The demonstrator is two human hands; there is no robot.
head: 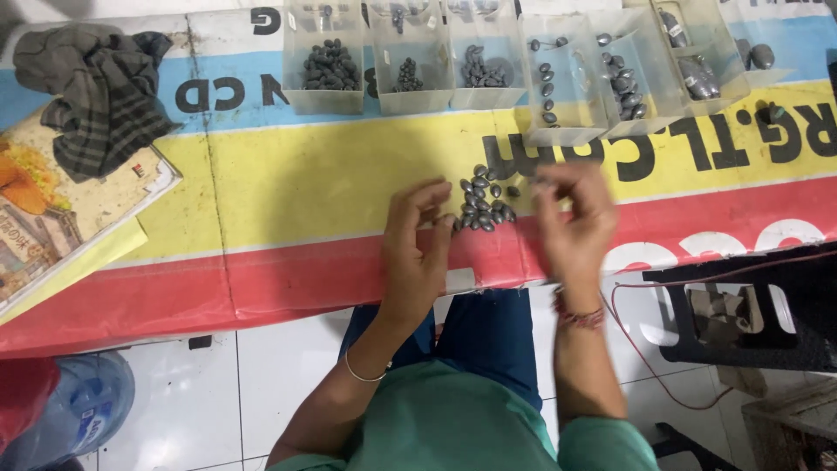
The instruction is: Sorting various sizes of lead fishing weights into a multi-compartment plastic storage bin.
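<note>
The pile of small dark oval weights (pixel 485 202) lies on the yellow band of the printed table cover (pixel 288 183), just above the red band, directly between the two hands. The left hand (pixel 417 249) rests on its edge at the left side of the pile, fingers loosely curled and half open; its fingertips (pixel 433 199) sit beside the pile's left margin, and no piece is seen held in it. The right hand (pixel 575 218) is raised just right of the pile, with thumb and forefinger drawn together near a single weight (pixel 514 191) at the pile's upper right edge; whether a piece is pinched there cannot be told. The pile runs longer top to bottom than side to side, and its individual pieces point in mixed directions. Both hands are near; the left is slightly closer to the bulk, the right to the upper edge. Beyond the pile stands a row of clear plastic bins (pixel 411 61), each holding weights of one size. A striped cloth (pixel 96 96) and a printed board (pixel 61 209) lie well apart at the left.
</note>
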